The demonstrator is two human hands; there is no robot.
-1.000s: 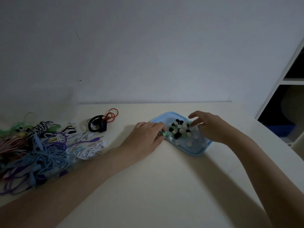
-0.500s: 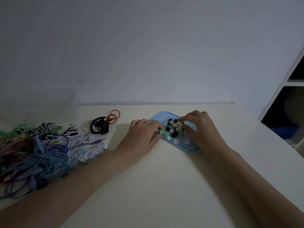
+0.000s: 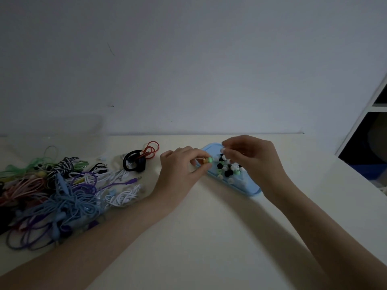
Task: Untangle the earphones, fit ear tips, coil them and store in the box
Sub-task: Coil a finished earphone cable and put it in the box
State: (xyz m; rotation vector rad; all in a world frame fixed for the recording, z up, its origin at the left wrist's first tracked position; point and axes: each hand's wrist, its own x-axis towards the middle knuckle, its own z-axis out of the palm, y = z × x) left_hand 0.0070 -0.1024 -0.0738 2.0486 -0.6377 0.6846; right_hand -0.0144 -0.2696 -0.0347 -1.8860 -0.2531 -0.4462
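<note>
Cream table (image 3: 209, 237) meets the wall along its far edge; its right edge slants down past a white shelf unit (image 3: 372, 105). The table surface nearer the camera than the blue tray (image 3: 252, 190) is bare apart from the two forearms.

Left hand (image 3: 180, 174) sits just left of the blue tray, fingers curled, thumb and fingertips pinching a small earbud with a green ear tip (image 3: 208, 160) right at the tray's left rim. Right hand (image 3: 253, 158) hovers over the tray's far end, fingers curled narrow, pinching a small white ear tip (image 3: 223, 150).

Blue tray holds a loose pile of ear tips (image 3: 227, 169), black, white and pale green, bunched in its far half; the near end shows bare blue bottom.

Well left of the tray: tangled earphones (image 3: 62, 189) in blue, purple, white, pink, green and black-and-white striped cables, heaped at the table's left side. Between the heap and the tray lies a black-and-red ear-hook earphone pair (image 3: 140, 158). Behind the heap, against the wall, stands a clear plastic box (image 3: 62, 130); contents cannot be told.
</note>
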